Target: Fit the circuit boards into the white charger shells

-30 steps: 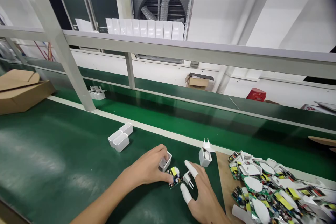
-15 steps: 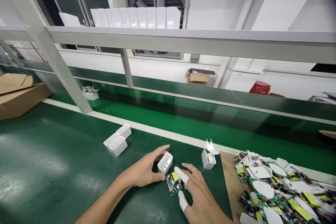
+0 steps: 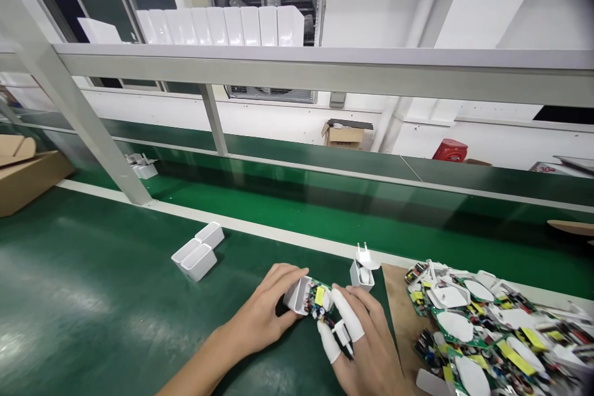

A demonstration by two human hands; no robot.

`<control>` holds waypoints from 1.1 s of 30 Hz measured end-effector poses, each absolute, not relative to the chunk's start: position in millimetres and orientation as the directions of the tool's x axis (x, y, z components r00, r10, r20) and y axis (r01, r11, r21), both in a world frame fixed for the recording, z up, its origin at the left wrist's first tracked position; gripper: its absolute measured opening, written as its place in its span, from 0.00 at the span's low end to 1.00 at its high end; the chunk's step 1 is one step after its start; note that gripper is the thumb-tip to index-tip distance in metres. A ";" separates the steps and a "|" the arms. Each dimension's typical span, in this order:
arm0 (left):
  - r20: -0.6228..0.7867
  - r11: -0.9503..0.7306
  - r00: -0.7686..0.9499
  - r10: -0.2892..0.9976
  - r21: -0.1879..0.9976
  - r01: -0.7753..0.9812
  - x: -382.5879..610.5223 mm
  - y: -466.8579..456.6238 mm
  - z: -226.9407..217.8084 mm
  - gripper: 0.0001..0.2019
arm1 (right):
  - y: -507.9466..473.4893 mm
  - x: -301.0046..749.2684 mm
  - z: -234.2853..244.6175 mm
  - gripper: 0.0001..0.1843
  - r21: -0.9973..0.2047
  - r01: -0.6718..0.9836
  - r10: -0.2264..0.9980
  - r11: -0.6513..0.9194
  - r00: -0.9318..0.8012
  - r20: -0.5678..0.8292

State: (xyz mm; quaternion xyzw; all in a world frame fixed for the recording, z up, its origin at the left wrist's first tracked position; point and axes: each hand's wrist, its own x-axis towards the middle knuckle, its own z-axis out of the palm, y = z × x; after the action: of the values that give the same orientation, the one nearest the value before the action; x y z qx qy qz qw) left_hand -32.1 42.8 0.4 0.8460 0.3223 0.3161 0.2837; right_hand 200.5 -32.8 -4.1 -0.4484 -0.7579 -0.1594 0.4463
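Observation:
My left hand [image 3: 273,306] is closed around a white charger housing [image 3: 293,298], its open end turned to the right. In my right hand [image 3: 364,334], between thumb and forefinger in white finger cots, is a circuit board [image 3: 321,298] with a yellow-wrapped part and other components. The board's left end is at the mouth of the housing; how far inside it sits, I cannot tell. A small white piece [image 3: 342,335] shows below my right forefinger. Just beyond that hand stands another white housing [image 3: 361,276], with a two-pin plug piece [image 3: 366,256] on top.
Three white housings [image 3: 197,260] stand together on the green table [image 3: 116,297] at left. A heap of circuit boards with white parts [image 3: 482,322] covers brown cardboard [image 3: 394,303] at right. Behind runs a green conveyor belt [image 3: 278,207]; a slanted post [image 3: 93,117] rises at left.
The housing has tilted so its open end faces right. My right hand has lifted the board and brought it to that opening. The whole view has shifted slightly.

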 end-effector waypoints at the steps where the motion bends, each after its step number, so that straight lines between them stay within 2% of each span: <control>1: 0.363 -0.650 0.602 0.711 0.666 0.366 -31.3 41.9 -0.6 0.34 | -33.2 198.9 -3.0 0.27 -0.150 0.824 0.533 0.546 -0.203 0.821; 13: 0.415 -0.720 0.627 0.659 0.589 0.367 -28.2 39.2 -1.1 0.36 | -30.3 195.7 1.6 0.20 -0.035 0.837 0.479 0.546 -0.278 0.833; 21: 0.392 -0.720 0.647 0.654 0.584 0.375 -27.1 38.3 0.6 0.33 | -29.4 196.7 2.0 0.20 -0.003 0.844 0.491 0.536 -0.308 0.815; 26: 0.394 -0.721 0.646 0.653 0.584 0.373 -26.7 36.4 1.8 0.32 | -31.6 197.0 5.9 0.20 0.006 0.849 0.484 0.529 -0.307 0.820; 33: 0.387 -0.713 0.648 0.656 0.600 0.364 -26.5 36.5 1.8 0.32 | -35.3 199.0 2.8 0.22 -0.037 0.854 0.538 0.519 -0.292 0.791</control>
State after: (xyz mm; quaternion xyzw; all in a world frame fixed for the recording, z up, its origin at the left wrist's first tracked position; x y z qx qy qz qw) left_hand -26.5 36.5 1.8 0.8749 0.2914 0.3016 0.2424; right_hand 199.0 -35.3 2.8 -0.4473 -0.7781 -0.2015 0.3922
